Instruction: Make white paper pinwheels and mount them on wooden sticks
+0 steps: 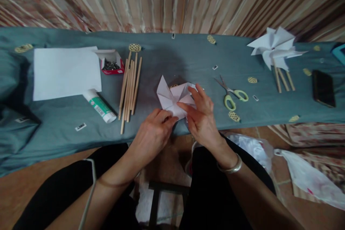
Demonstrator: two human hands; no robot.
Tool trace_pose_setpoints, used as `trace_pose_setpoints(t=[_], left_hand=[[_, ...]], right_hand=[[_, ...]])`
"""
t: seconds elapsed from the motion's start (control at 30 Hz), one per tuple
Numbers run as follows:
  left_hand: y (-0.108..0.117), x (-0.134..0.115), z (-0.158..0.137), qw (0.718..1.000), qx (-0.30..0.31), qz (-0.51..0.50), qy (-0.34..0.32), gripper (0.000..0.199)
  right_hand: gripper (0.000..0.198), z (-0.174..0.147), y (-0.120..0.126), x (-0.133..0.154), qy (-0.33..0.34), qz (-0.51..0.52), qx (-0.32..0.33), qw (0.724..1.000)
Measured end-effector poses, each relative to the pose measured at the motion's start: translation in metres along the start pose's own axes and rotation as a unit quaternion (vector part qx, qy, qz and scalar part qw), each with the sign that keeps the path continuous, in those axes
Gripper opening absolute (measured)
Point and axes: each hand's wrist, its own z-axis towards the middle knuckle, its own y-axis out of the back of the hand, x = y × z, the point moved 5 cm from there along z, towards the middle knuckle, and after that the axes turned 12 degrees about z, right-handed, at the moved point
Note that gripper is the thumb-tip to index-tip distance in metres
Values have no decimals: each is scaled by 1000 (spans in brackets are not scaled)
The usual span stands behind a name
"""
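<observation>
A white paper pinwheel (168, 101) with folded blades lies near the front edge of the cloth-covered table. My left hand (156, 129) pinches its lower left edge between thumb and fingers. From the right, my right hand (201, 115) presses the pinwheel's middle with one fingertip, its other fingers raised and spread over the right blades. Left of the pinwheel lie several wooden sticks (130, 86). Scissors (230, 93) with green handles rest to the right of my hands, blades slightly apart.
On the left are white paper sheets (66, 73), a glue stick (101, 107) and a red-and-white box of metal pins (111, 64). Finished pinwheels (276, 46) on sticks lie at the right, beside a dark phone (323, 88). A curtain (172, 3) hangs behind the table (188, 55).
</observation>
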Motion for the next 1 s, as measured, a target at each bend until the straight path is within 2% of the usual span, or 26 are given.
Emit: trace_pose_setpoints(t=[0.23, 0.67, 0.77, 0.87, 1.0], left_hand=[[-1, 1, 0, 1000, 1, 2, 0, 22], [-1, 3, -2, 1000, 10, -14, 6, 25], [-1, 5, -2, 1000, 11, -14, 7, 26], [0, 5, -2, 1000, 5, -10, 7, 29], [1, 4, -4, 1000, -4, -5, 13, 30]], right_hand=[[34, 2, -10, 3, -3, -50, 25, 998], [32, 7, -18, 0, 3, -50, -13, 999], [33, 6, -14, -1, -11, -22, -11, 1000], [39, 7, -2, -4, -37, 47, -20, 998], [42, 8, 19, -14, -71, 137, -76, 985]])
